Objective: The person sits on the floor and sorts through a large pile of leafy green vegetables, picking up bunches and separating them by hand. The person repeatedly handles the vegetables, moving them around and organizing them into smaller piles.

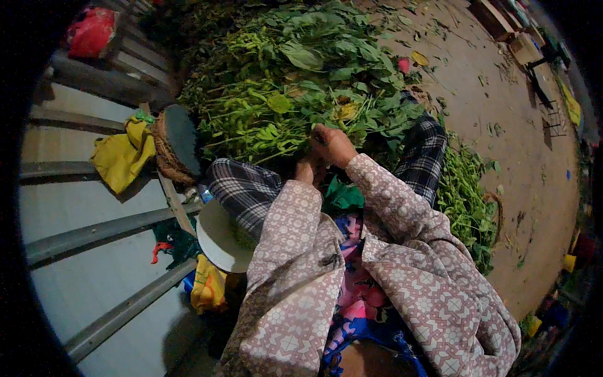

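Observation:
My right hand (335, 146) is closed, knuckles up, at the near edge of a large heap of leafy green plants (304, 56) with what look like bean pods on their stalks. Just below and left of it, nearly touching, is my left hand (306, 169), its fingers curled and partly hidden. What either hand grips is too small or covered to make out. Pale green pods (254, 129) and stalks lie directly beyond my left hand. Under my wrists, a dark green cloth or bag (342, 193) sits between my knees.
A white basin (217, 242) with green contents stands by my left knee. Left are a round basket (169, 144), a yellow cloth (129, 154) and a ribbed metal wall (94, 242). More podded plants (465, 195) lie right, on a brown floor (527, 163) with scattered leaves.

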